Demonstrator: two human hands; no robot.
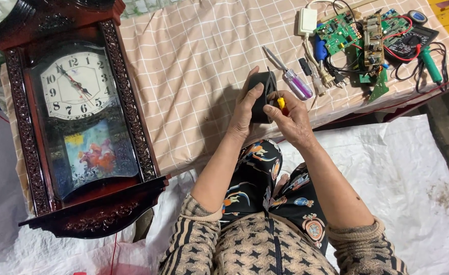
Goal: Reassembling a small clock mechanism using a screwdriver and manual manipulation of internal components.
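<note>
My left hand grips a small black box-shaped part, held upright above the edge of the checked peach cloth. My right hand is closed on a small yellow-handled tool, pressed against the right side of the black part. A screwdriver with a clear purple handle lies on the cloth just beyond my hands. A large dark wooden wall clock lies face up to the left.
At the far right lie green circuit boards, a white adapter, a black multimeter with red and black wires, and a green-handled tool. White plastic sheeting covers the floor around my lap.
</note>
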